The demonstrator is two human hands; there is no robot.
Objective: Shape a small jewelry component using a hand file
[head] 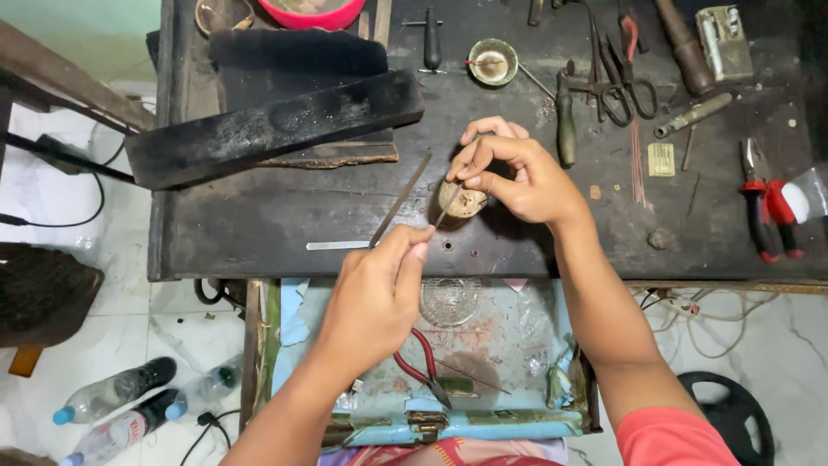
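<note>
My left hand [375, 293] pinches the lower end of a thin dark needle file [402, 198] that slants up and to the right over the dark workbench [259, 233]. My right hand [509, 168] holds a thin metal strip [446, 207] between thumb and fingertips, pressing it down against a small round wooden peg [466, 200] on the bench. The file's tip is a little left of the right hand and not touching the strip.
A black block [276, 125] lies across the bench at left. Scissors [621, 86], red-handled pliers [763, 216], a small dish [492, 60] and hand tools sit at the back and right. An open drawer [500, 345] below holds pliers [423, 367] and a glass dish [448, 300]. Bottles [112, 393] lie on the floor.
</note>
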